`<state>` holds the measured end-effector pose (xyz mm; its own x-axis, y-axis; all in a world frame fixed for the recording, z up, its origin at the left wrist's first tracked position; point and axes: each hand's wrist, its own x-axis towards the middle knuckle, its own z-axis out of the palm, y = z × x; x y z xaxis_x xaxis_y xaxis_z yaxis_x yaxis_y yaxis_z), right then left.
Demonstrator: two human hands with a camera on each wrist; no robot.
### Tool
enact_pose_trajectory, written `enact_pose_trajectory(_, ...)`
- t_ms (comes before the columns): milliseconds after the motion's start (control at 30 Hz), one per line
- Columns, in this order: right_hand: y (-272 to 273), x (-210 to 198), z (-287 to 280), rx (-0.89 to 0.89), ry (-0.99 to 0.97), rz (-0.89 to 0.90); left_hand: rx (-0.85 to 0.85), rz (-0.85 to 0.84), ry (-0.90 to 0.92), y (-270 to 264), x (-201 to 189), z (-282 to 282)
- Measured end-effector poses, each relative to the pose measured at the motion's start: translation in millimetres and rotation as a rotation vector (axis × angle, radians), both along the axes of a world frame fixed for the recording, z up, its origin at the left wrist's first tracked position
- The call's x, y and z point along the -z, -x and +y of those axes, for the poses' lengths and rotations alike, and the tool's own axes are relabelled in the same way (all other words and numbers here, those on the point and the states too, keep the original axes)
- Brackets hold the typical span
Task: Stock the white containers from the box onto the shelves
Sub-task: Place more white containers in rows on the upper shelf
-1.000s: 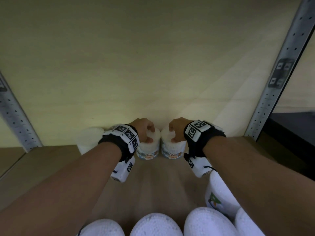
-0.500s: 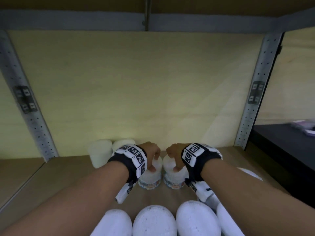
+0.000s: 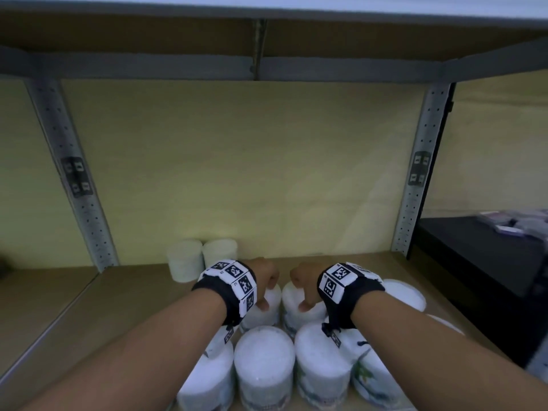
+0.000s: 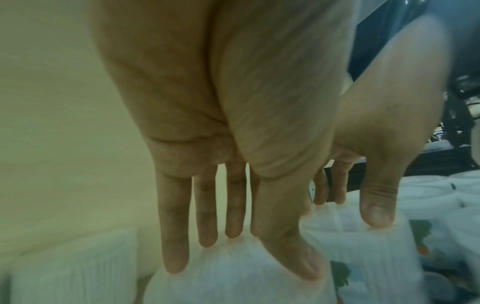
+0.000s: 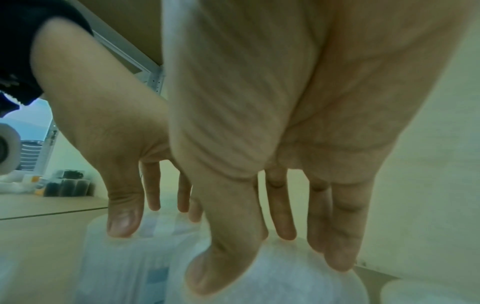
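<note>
Two white containers stand side by side on the wooden shelf [image 3: 118,307]. My left hand [image 3: 265,280] grips the lid of the left container [image 3: 267,317] from above, thumb on the near side and fingers on the far side. My right hand [image 3: 304,284] holds the right container [image 3: 290,301] the same way. In the left wrist view my left hand [image 4: 233,257] straddles its container [image 4: 233,283]. In the right wrist view my right hand [image 5: 272,263] spans its container [image 5: 285,283]. Both containers sit just behind a front row of white containers [image 3: 264,360].
Two more white containers [image 3: 185,259] stand at the back wall, left of my hands. Others [image 3: 406,295] lie to the right. Perforated metal uprights [image 3: 68,173] [image 3: 418,173] frame the bay under an upper shelf [image 3: 255,66]. A black surface [image 3: 474,256] lies beyond the right upright.
The head view has drawn back and risen, so the upper shelf now shows. Both hands, still holding their containers, now sit closer to the front row.
</note>
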<state>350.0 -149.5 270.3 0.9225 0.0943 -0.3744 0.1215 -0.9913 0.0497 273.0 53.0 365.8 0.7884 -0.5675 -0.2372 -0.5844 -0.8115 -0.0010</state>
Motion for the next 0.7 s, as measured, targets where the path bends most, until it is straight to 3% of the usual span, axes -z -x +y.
enact_pose_trajectory(167, 111.8, -96.9, 42.9, -0.036, -0.065, -0.012, 0.011, 0.008, 0.004, 13.5, -4.0, 3.7)
enact_pose_trajectory(700, 136.1, -91.7, 42.9, 0.058, -0.167, -0.046, -0.071, 0.086, 0.071, 35.2, -6.4, 10.4)
